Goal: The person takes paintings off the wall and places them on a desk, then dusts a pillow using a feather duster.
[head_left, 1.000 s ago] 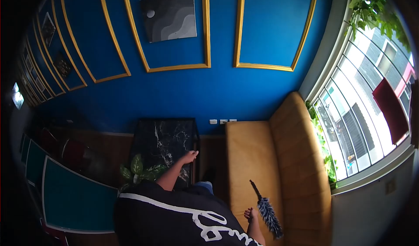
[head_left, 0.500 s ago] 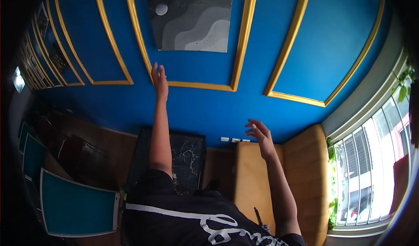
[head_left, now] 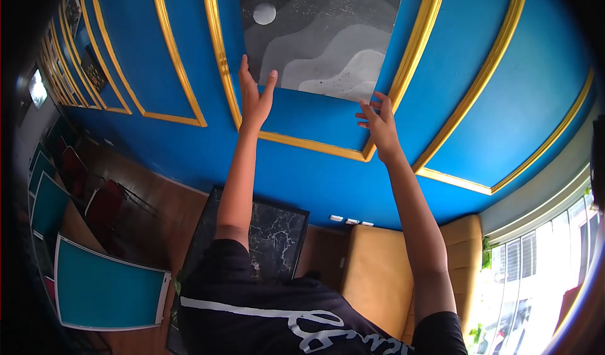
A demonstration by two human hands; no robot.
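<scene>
Item: painting, unframed, in greys, with a pale disc and wavy bands. It is up against the blue wall, inside a gold moulding that serves as its border; its lower edge runs nearly in line with the moulding's lower rail. Top edge out of sight; what fixes it is hidden from me.

Item: left hand, raised to the lower left corner. Fingers reach up along the side edge, thumb stands apart before the bottom edge — a spread that seems shaped to bracket the corner. Nothing clenched; whether skin meets the painting I cannot tell.

Item: right hand, at the lower right corner, fingers parted and loosely bent, no closed grasp to be seen. Contact here is also unclear. One hand to each corner, presumably so that both sides are governed evenly.

Below: black table, marble-veined, set near the wall; three white sockets low on the wall; tan sofa, its high back toward the bright, barred window.

Far side: teal panel with a pale rim, red chairs in shadow, brown floor — more gold mouldings receding along the wall.
</scene>
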